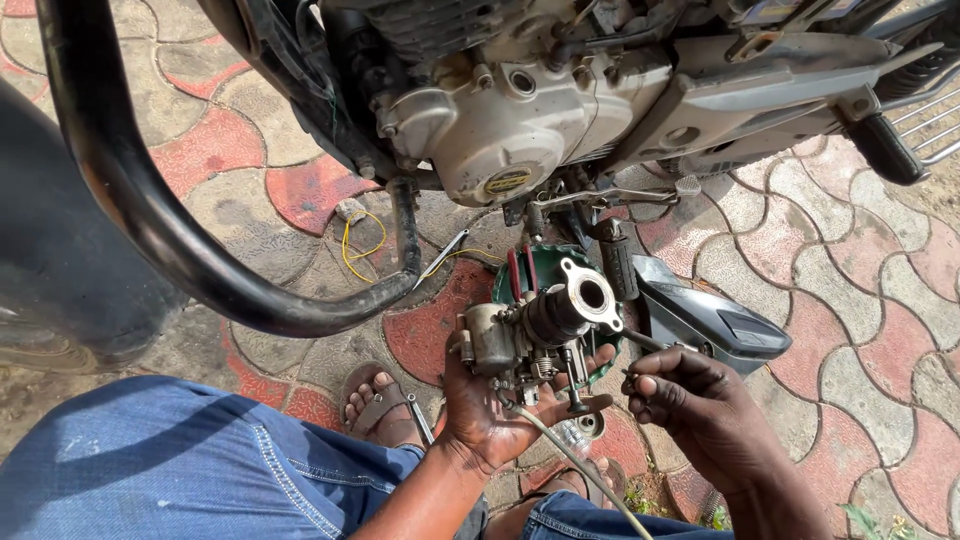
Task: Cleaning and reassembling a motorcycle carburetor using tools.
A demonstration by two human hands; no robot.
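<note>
Beside the one grey metal motorcycle engine (pixel 520 120) are one curved black steel crash-guard tube (pixel 150 210) and one black rubber footpeg (pixel 885 150). Below the engine: one grimy metal carburettor (pixel 535 335), one green round bowl (pixel 545 262), two yellow wires (pixel 360 245), two bare hands, two sandalled feet.

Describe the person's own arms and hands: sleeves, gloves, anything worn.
Both forearms are bare, with no sleeves in view. The left hand and right hand wear no gloves; no ring, watch or band shows. Fingers look smudged with grime.
</note>
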